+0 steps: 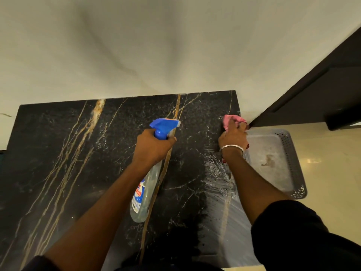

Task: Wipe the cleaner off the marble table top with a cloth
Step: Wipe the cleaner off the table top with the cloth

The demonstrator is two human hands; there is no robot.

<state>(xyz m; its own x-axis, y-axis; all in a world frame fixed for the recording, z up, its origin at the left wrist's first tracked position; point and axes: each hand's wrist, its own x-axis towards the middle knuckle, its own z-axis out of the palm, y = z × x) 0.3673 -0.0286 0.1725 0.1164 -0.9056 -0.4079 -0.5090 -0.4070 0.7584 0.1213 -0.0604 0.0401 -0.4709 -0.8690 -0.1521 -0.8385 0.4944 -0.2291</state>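
The black marble table top (78,153) with gold veins fills the lower view. My right hand (233,136) presses a bunched pink cloth (231,120) onto the top's far right corner. A whitish, streaked film of cleaner (220,184) runs along the right edge, under and behind my right forearm. My left hand (152,145) grips the neck of a clear spray bottle (143,194) with a blue trigger head, held above the middle of the top, nozzle pointing to the far side.
A pale wall (156,45) rises behind the table. A grey perforated plastic basket (289,153) sits on the cream floor just right of the table. A dark door frame (312,90) stands at the far right.
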